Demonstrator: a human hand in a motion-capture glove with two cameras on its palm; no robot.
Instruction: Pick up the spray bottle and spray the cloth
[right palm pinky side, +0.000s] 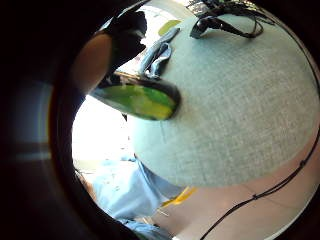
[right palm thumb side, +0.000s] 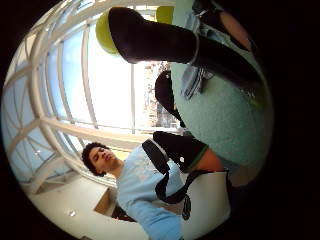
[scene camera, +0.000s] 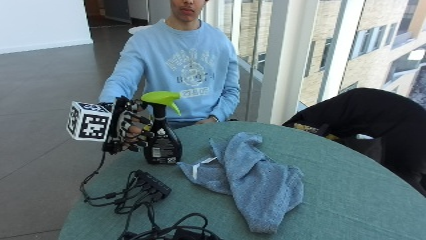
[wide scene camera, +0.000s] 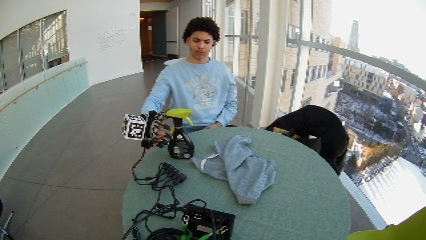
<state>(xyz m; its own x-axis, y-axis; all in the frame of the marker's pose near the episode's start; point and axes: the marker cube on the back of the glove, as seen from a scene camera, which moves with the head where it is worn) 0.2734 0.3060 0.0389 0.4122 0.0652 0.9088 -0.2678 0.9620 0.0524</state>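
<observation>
Already the gloved right hand (scene camera: 130, 131) has its fingers wrapped round the neck of the spray bottle (scene camera: 162, 135), which looks lifted just clear of the table (scene camera: 359, 200) (nozzle toward the cloth, presumably to aim). Beside the hand, just past the bottle, lies the crumpled blue cloth (scene camera: 256, 177), not touching it, ready for spraying.

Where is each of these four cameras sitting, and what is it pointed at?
Little-finger palm view: on the gloved right hand, looking past the spray bottle onto the table.
Thumb palm view: same palm, facing up at the person's sweater and windows.
Outside view: across the table, facing the person; the hand grips the bottle beside the cloth.
Wide outside view: same side, farther back.
All four show the bottle.
</observation>
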